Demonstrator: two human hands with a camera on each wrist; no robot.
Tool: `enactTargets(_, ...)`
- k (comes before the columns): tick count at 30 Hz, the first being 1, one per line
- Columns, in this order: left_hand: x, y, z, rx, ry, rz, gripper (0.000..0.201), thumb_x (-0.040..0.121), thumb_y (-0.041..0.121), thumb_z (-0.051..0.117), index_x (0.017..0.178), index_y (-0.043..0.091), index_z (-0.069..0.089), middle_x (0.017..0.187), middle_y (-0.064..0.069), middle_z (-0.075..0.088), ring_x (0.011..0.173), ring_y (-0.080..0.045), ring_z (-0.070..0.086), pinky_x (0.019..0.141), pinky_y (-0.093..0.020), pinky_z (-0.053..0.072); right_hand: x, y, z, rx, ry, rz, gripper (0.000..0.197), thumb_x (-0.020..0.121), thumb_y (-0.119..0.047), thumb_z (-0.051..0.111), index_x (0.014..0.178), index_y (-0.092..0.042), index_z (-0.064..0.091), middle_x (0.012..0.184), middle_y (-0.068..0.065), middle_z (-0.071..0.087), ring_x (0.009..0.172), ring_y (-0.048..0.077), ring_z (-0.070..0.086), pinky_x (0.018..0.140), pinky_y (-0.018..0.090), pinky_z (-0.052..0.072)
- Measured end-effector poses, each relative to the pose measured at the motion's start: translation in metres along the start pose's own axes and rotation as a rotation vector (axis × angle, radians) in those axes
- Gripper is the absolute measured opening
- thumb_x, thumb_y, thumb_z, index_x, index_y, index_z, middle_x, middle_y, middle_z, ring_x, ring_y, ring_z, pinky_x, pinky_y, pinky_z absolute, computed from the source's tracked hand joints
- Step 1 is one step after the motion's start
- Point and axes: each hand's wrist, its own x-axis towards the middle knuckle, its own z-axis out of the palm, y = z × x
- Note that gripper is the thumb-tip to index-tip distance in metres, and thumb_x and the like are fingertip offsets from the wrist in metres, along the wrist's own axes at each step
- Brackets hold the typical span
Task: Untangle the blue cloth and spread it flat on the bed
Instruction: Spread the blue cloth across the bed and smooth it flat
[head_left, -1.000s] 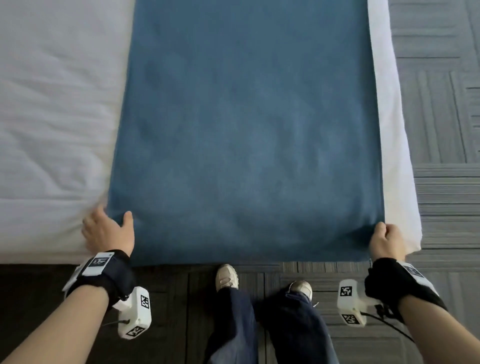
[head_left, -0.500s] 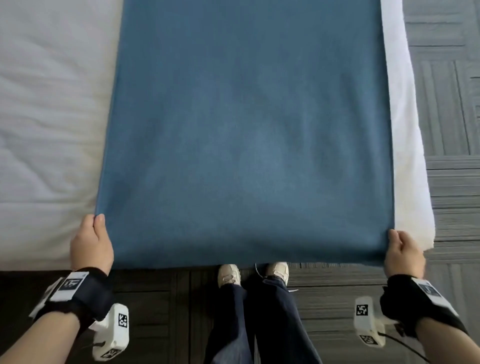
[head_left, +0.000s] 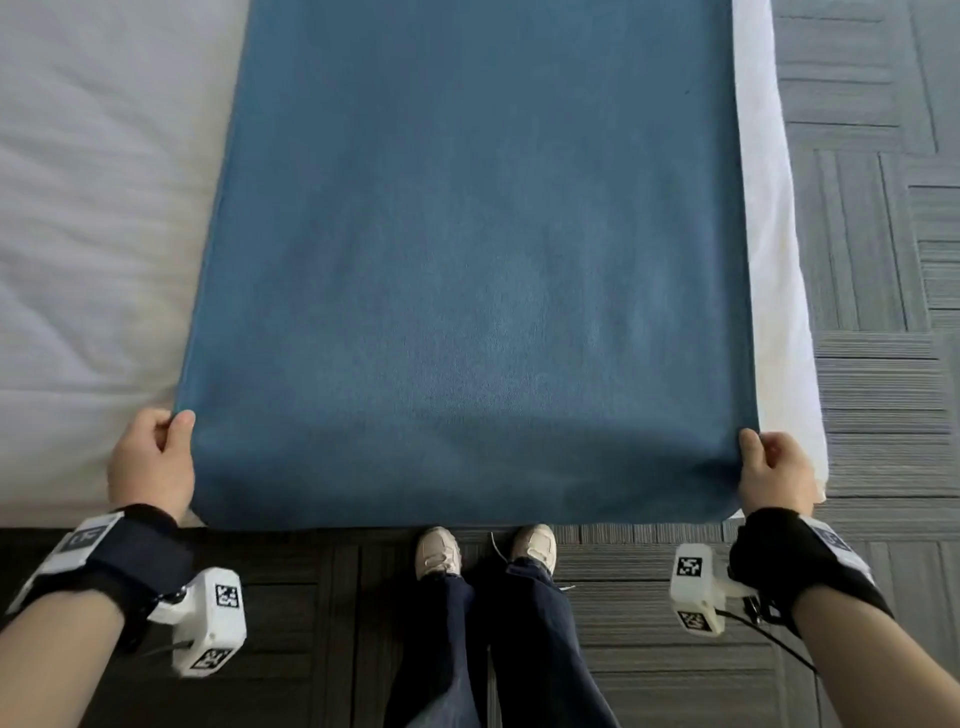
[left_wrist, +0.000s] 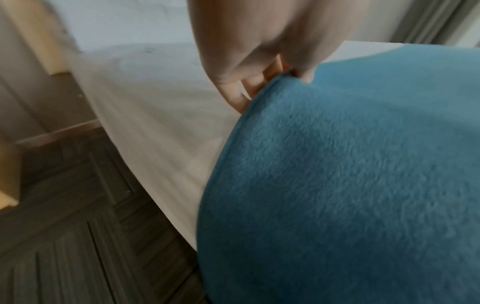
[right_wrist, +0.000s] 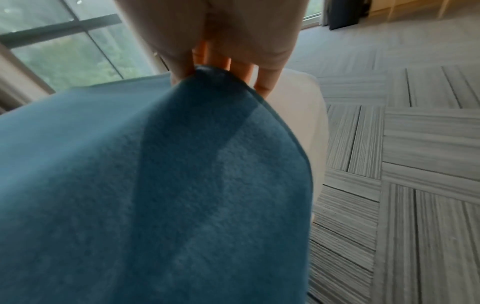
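Note:
The blue cloth (head_left: 467, 260) lies stretched out smooth along the right side of the white bed (head_left: 93, 208), its near edge hanging over the bed's foot. My left hand (head_left: 156, 452) pinches the cloth's near left corner (left_wrist: 283, 76) between thumb and fingers. My right hand (head_left: 774, 467) pinches the near right corner (right_wrist: 205, 72) the same way. Both corners are held slightly raised at the bed's edge, and the cloth (right_wrist: 130, 185) drapes down below each hand (left_wrist: 259, 67). The far end of the cloth is out of frame.
A strip of white sheet (head_left: 774, 260) shows right of the cloth, then grey carpet tiles (head_left: 872, 234). My feet (head_left: 488, 551) stand at the bed's foot on dark floor. A window (right_wrist: 64, 51) lies beyond the bed, and wooden furniture (left_wrist: 33, 41) stands to its left.
Both hands have moved apart over the last second, drawing the near edge wider and taut. My feet have come together at the bed's foot.

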Motion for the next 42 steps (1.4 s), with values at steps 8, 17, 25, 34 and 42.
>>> enactTargets(8,-0.020,-0.019,-0.001,0.064,-0.063,-0.087,0.025,0.094,0.028,0.049,0.098,0.004,0.056,0.106,-0.029,0.063,0.099,-0.045,0.056,0.085,-0.048,0.043,-0.016,0.013,-0.007,-0.027,-0.180,0.070,0.024,0.094,-0.018,0.050,0.093,0.004,0.057,0.088,0.022,0.061,0.081,0.032,0.054,0.073,0.034,0.035)
enactTargets(17,0.027,0.028,0.009,-0.025,-0.004,-0.045,0.038,0.093,0.028,0.049,0.108,-0.006,0.060,0.112,-0.034,0.061,0.106,-0.047,0.055,0.091,-0.048,0.042,0.018,-0.031,0.000,-0.039,-0.072,0.118,0.033,0.094,-0.027,0.045,0.103,0.000,0.061,0.108,0.024,0.063,0.101,0.038,0.056,0.081,0.035,0.038)
enactTargets(25,-0.001,0.003,0.005,0.055,0.012,-0.123,0.033,0.093,0.028,0.049,0.098,-0.004,0.060,0.104,-0.033,0.063,0.099,-0.049,0.055,0.083,-0.049,0.043,-0.011,-0.008,-0.007,-0.065,-0.124,0.164,0.029,0.095,-0.021,0.048,0.097,0.006,0.059,0.103,0.030,0.064,0.096,0.040,0.058,0.081,0.039,0.041)
enactTargets(34,0.022,0.029,-0.002,0.019,-0.046,-0.084,0.029,0.091,0.024,0.054,0.102,-0.002,0.062,0.110,-0.028,0.065,0.105,-0.045,0.057,0.090,-0.047,0.043,0.019,-0.047,-0.008,-0.154,-0.124,0.081,0.028,0.093,-0.024,0.051,0.104,0.000,0.061,0.110,0.025,0.065,0.104,0.040,0.057,0.088,0.037,0.042)
enactTargets(42,0.025,0.046,-0.004,0.088,-0.088,-0.156,0.022,0.086,0.012,0.058,0.098,-0.004,0.063,0.107,-0.031,0.064,0.103,-0.047,0.057,0.087,-0.048,0.044,0.019,-0.067,-0.007,-0.254,-0.074,0.141,0.025,0.088,-0.016,0.055,0.106,0.002,0.057,0.114,0.029,0.059,0.107,0.042,0.054,0.088,0.041,0.042)
